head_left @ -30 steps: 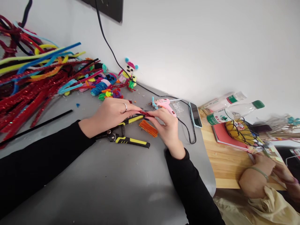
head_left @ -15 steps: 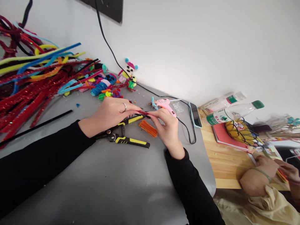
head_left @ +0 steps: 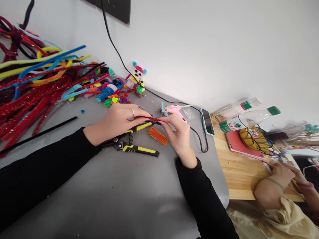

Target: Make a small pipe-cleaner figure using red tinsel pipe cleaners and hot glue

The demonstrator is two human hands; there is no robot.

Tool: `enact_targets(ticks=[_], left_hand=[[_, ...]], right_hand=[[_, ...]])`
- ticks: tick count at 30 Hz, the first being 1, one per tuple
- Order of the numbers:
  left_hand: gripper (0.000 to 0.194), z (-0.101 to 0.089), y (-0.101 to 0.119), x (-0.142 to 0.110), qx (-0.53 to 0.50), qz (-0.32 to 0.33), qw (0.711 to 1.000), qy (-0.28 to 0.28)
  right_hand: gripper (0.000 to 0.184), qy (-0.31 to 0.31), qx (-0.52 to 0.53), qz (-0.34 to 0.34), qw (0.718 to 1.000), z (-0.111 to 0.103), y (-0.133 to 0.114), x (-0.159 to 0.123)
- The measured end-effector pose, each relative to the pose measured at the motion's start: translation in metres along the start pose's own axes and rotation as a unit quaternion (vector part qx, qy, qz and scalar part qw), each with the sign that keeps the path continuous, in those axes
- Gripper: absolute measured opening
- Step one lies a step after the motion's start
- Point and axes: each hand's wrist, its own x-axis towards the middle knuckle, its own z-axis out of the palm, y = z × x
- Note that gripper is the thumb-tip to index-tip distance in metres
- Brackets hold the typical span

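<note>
Between my two hands is a short piece of red glittery pipe cleaner, pinched at both ends. My left hand, with a ring on one finger, grips its left end. At the right end, the thumb and fingers of my right hand are closed on it. Below them lie yellow-and-black pliers, handles spread, one handle partly under my left hand. An orange bundle of short pipe cleaner pieces rests on the grey table just beneath my fingers.
Long pipe cleaners heap up at the left, beside small fuzzy figures. Behind my right hand lies a pink glue gun with a black cord, near a phone. Bottles and a co-worker's hands are at the right.
My right hand has shifted slightly, and more of the red piece shows between my fingers. The co-worker's hands at the right have moved a little.
</note>
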Motion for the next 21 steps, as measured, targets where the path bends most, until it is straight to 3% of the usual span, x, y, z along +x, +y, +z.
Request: enact_targets(ticks=[2, 5, 9, 17, 21], left_hand=[[0.023, -0.0001, -0.0005, 0.0002, 0.000, -0.002, 1.000, 0.018], [0.022, -0.0001, -0.0019, 0.0000, -0.006, -0.004, 0.999, 0.035], [0.021, 0.0012, -0.0029, -0.0004, -0.012, -0.005, 1.000, 0.021], [0.035, 0.0047, -0.0058, -0.0033, 0.008, -0.033, 0.999, 0.012], [0.032, 0.0018, -0.0050, -0.0025, 0.016, -0.032, 0.999, -0.003]], right_hand=[[0.015, -0.010, 0.015, 0.008, 1.000, -0.0013, 0.0001, 0.0005], [0.037, -0.009, 0.024, 0.014, 1.000, -0.0023, -0.0007, 0.0014], [0.013, -0.002, 0.009, 0.002, 1.000, -0.0007, -0.0013, 0.0011], [0.013, -0.007, 0.005, 0.025, 1.000, -0.0011, -0.0028, 0.0004], [0.024, -0.003, -0.010, -0.002, 1.000, -0.0011, -0.0026, 0.0011]])
